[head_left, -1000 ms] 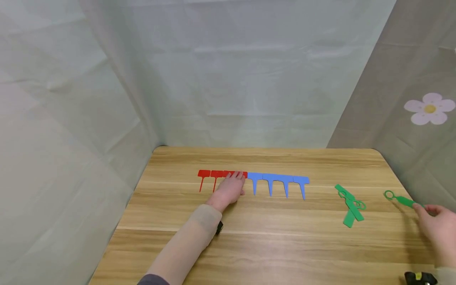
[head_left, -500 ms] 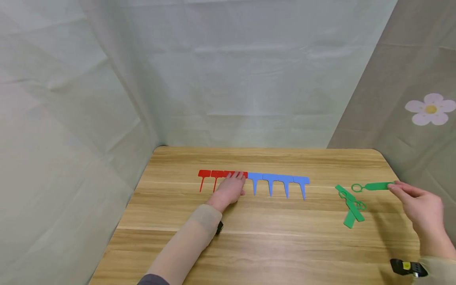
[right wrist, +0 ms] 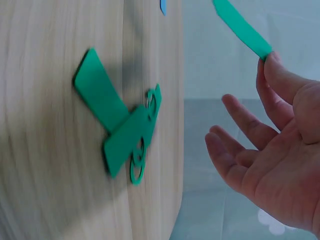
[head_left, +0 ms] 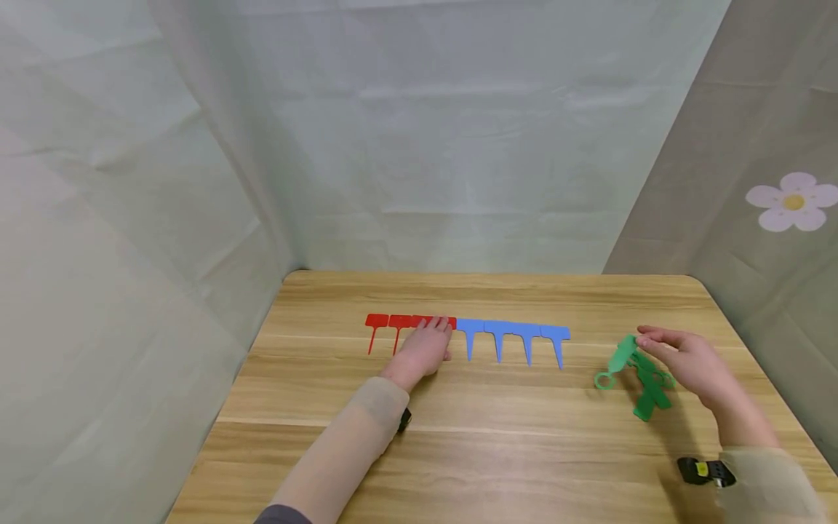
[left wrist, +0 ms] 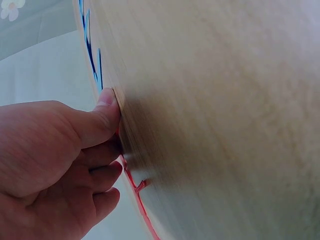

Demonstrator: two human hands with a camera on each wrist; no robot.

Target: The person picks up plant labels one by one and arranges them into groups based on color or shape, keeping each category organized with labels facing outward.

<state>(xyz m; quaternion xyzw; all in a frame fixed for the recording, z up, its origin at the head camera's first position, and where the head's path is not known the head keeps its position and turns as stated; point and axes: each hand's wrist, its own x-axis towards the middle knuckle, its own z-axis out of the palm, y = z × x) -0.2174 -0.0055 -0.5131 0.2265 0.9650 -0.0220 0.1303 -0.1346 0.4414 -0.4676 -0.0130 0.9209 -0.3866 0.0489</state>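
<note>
My right hand (head_left: 690, 360) pinches one end of a green plant tag (head_left: 622, 355) between thumb and index finger. The held tag hangs tilted, its ring end lowest, left of a pile of green ring tags (head_left: 647, 402). The right wrist view shows that pile lying crossed on the table, below the held tag (right wrist: 245, 31). My left hand (head_left: 424, 349) rests its fingers on the row of red T-shaped plant labels (head_left: 377, 320), partly hiding some of them. Blue T-shaped plant labels (head_left: 500, 327) continue the row rightward, stems toward me.
The wooden table (head_left: 497, 451) has rounded far corners. Pale cloth (head_left: 445, 145) hangs behind it and at both sides, with a printed flower (head_left: 793, 202) at right. A dark wrist device (head_left: 703, 471) sits at my right cuff.
My right hand has carried the green plant tag leftward from the table's right edge to the pile, and the tag has swung ring-down. The left hand has stayed on the red plant labels.
</note>
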